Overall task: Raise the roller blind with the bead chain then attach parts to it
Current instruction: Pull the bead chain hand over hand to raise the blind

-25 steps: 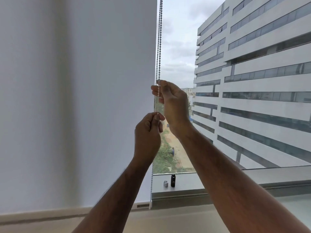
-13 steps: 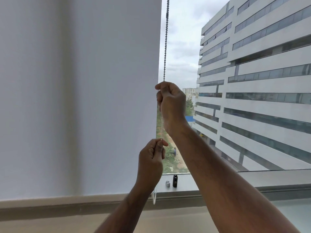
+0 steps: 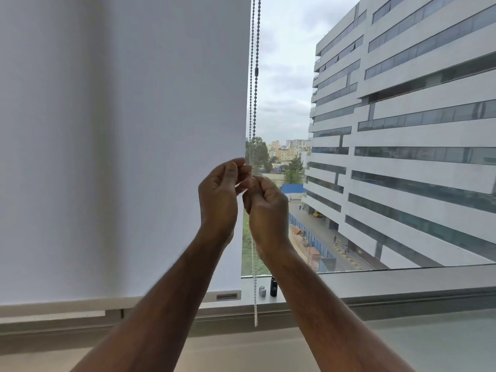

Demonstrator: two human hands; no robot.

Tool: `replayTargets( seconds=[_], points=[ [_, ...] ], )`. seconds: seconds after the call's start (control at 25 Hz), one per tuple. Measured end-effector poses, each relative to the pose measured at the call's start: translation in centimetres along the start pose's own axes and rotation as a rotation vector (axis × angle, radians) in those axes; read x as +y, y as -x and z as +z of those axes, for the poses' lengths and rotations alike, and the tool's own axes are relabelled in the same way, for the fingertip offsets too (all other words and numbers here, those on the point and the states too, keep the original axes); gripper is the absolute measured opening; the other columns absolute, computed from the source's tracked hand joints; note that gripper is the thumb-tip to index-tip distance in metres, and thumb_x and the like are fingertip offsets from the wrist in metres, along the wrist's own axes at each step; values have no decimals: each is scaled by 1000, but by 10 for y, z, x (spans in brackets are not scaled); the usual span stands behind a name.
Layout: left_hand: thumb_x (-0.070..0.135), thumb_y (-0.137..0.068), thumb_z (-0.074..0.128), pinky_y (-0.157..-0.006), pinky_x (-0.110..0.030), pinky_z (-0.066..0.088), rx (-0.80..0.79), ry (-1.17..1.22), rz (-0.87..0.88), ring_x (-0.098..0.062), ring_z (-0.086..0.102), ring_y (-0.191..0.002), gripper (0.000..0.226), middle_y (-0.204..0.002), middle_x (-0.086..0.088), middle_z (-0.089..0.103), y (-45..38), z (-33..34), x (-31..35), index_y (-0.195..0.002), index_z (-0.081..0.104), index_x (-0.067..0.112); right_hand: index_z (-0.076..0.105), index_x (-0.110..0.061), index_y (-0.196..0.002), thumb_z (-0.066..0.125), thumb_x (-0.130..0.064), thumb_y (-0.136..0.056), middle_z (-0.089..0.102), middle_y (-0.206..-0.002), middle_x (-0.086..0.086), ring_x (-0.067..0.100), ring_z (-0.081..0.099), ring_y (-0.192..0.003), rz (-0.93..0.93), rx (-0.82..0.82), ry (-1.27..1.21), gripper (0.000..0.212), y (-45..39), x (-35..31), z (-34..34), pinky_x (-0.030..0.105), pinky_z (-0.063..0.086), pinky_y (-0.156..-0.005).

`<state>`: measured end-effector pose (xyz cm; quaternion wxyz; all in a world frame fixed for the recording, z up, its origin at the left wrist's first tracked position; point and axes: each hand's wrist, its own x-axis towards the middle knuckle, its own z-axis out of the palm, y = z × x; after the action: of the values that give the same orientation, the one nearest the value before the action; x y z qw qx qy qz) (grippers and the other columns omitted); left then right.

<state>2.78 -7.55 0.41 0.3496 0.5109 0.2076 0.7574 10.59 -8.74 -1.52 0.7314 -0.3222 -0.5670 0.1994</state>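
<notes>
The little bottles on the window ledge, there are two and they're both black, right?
Not quite. The head view does show two small containers standing side by side on the window ledge, to the right of the hanging bead chain, but only one is black. The shorter one to its left is silver.

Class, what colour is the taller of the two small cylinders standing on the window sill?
Black. The taller cylinder shows best in the head view, beside a shorter silver one.
</notes>
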Motion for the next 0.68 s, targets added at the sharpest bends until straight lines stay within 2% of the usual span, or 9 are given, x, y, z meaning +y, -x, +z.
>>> replayTargets(
  seconds=[0.08, 0.2, 0.32, 0.36, 0.4, 0.48, 0.56, 0.68],
  points=[
    [14, -109, 48, -83, -32, 62, -23, 49, 19, -23, 77, -98, 26, -100, -7, 80, -17, 16, 23, -110, 75, 13, 74, -14, -91, 53, -14, -106, 57, -61, 2, 7, 47, -56, 14, -5, 7, 26, 9, 7, -2, 27, 41, -54],
    [13, -109, 48, -86, -34, 62, -65, 83, 8, -24, 78, -100, 26, -108, -12, 79, -33, 36, 48, -120, 70, 7, 73, -17, -89, 53, -14, -106, 55, -60, -4, 8, 45, -56, 32, -17, 9, 26, 23, 16, -5, 26, 39, -52],
    [14, -109, 48, -75, -28, 64, -84, 96, 7, -20, 78, -96, 27, -112, -12, 78, -42, 48, 62, -125, 67, 4, 73, -20, -89, 53, -14, -106, 56, -62, -2, 10, 47, -57, 55, -27, 26, 27, 37, 22, -7, 26, 40, -53],
    [15, -109, 49, -68, -26, 62, -85, 98, 8, -18, 78, -89, 27, -110, -11, 78, -45, 51, 64, -126, 67, 5, 73, -19, -89, 53, -14, -106, 56, -62, -1, 12, 47, -58, 67, -31, 26, 27, 43, 24, -8, 27, 40, -54],
    [16, -109, 50, -60, -23, 58, -78, 93, 12, -13, 76, -77, 27, -104, -7, 79, -48, 54, 65, -125, 68, 6, 73, -18, -90, 52, -13, -106, 55, -62, -1, 12, 46, -58, 77, -35, 21, 26, 47, 26, -9, 27, 39, -54],
    [16, -108, 53, -49, -22, 45, -50, 62, 45, -7, 58, -55, 24, -82, -1, 75, -52, 55, 60, -121, 72, 8, 72, -16, -90, 52, -10, -106, 53, -60, -3, 12, 45, -57, 86, -49, 15, 26, 56, 31, -11, 28, 39, -54],
    [14, -107, 53, -49, -21, 37, -32, 19, 87, -6, 44, -49, 23, -68, 2, 63, -50, 52, 52, -113, 75, 9, 72, -15, -90, 51, -9, -106, 52, -59, -5, 12, 44, -56, 97, -68, 12, 27, 64, 37, -12, 28, 38, -54],
    [11, -107, 53, -47, -21, 34, -30, -26, 114, -8, 40, -48, 25, -65, 0, 55, -40, 41, 39, -100, 77, 12, 71, -15, -90, 49, -13, -107, 51, -55, -5, 10, 43, -52, 160, -118, -11, 28, 75, 47, -15, 26, 37, -50]
  ],
)
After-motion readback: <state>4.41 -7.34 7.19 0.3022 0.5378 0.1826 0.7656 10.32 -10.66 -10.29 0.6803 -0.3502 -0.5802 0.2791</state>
